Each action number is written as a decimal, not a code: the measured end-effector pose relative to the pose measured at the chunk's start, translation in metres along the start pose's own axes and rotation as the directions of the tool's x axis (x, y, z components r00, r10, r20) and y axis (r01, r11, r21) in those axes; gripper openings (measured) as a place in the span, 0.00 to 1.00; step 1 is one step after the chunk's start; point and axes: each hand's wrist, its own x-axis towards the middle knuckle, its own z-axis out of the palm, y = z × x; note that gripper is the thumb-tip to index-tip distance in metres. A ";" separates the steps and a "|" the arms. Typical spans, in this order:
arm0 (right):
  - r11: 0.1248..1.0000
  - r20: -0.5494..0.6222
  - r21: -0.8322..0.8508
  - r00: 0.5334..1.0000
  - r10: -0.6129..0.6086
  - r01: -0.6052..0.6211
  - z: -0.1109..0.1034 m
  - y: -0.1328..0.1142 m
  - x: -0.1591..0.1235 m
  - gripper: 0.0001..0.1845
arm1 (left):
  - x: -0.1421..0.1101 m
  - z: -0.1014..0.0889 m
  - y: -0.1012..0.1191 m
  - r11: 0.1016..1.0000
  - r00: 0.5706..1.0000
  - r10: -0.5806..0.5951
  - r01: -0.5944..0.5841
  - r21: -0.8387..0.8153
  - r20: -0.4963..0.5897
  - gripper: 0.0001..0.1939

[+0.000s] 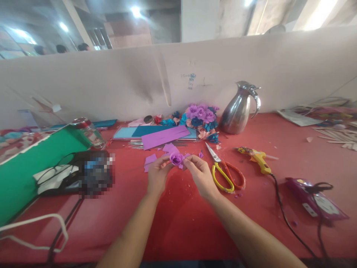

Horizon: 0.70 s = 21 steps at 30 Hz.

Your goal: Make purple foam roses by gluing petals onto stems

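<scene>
A small purple paper rose is held up above the red table between my two hands. My left hand grips its left side, with the fingertips partly behind the petals. On the other side, my right hand pinches a petal at the flower's right edge. Cut pieces of purple paper lie just behind and to the left of my hands. A long purple paper strip rests across blue sheets farther back. To the right of my right hand lie open scissors with yellow and red handles.
A yellow glue gun and a purple box with a cord are at right. Behind stand a steel jug and a bunch of paper flowers. At left are a jar, a green board and a white wire frame.
</scene>
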 end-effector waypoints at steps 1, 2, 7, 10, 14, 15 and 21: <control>1.000 0.007 -0.004 1.000 -0.009 0.009 0.000 0.002 0.000 0.13 | 0.000 0.000 0.000 1.000 1.000 0.003 -0.003 -0.001 -0.004 0.10; 1.000 0.012 -0.004 1.000 -0.016 0.016 0.000 0.003 0.000 0.13 | 0.000 0.000 0.000 1.000 1.000 0.004 -0.004 -0.001 -0.006 0.10; 0.999 0.037 0.026 0.999 -0.025 0.024 -0.001 0.004 -0.002 0.11 | -0.001 0.000 -0.001 1.000 1.000 0.022 -0.022 -0.002 -0.001 0.09; 0.998 0.082 0.056 0.996 0.025 -0.030 0.001 0.002 -0.004 0.15 | -0.001 0.000 -0.004 0.998 0.998 0.057 -0.056 0.028 -0.042 0.10; 0.989 0.108 0.080 0.988 0.114 -0.123 0.007 0.003 -0.006 0.16 | -0.002 -0.002 -0.010 0.990 0.991 0.108 -0.099 0.103 -0.080 0.09; 0.987 0.099 0.089 0.987 0.126 -0.135 0.008 0.004 -0.006 0.15 | -0.002 -0.002 -0.012 0.986 0.989 0.126 -0.116 0.116 -0.081 0.09; 0.982 0.053 0.131 0.990 0.129 -0.135 0.009 0.008 -0.005 0.09 | -0.002 -0.006 -0.020 0.955 0.962 0.256 -0.236 0.182 -0.098 0.08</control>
